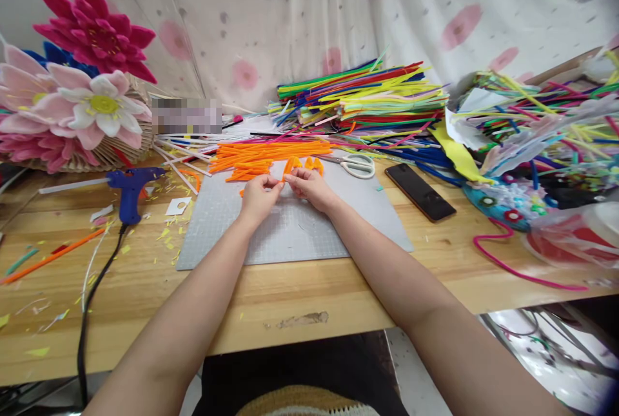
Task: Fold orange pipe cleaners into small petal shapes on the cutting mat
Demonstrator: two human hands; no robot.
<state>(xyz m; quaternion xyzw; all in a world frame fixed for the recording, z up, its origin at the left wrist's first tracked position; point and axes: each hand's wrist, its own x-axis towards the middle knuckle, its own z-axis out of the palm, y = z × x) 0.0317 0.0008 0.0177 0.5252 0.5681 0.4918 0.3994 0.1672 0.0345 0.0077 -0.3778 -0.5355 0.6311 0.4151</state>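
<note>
My left hand (261, 197) and my right hand (309, 188) meet above the grey cutting mat (290, 232). Their fingers are pinched together around a small bent orange pipe cleaner piece (289, 166) that stands up between them. More folded orange pieces (314, 164) show just behind my right hand. A heap of cut orange pipe cleaners (265, 155) lies at the mat's back edge, beyond my left hand. Scissors with pale handles (358, 166) rest at the back right of the mat.
A blue glue gun (129, 191) with a black cord lies left. Felt-like flowers (104, 103) stand behind it. Coloured pipe cleaner bundles (358, 97) fill the back. A black phone (420, 192) and a plastic tub (575, 235) are to the right, with yellow scraps (167, 233) on the left.
</note>
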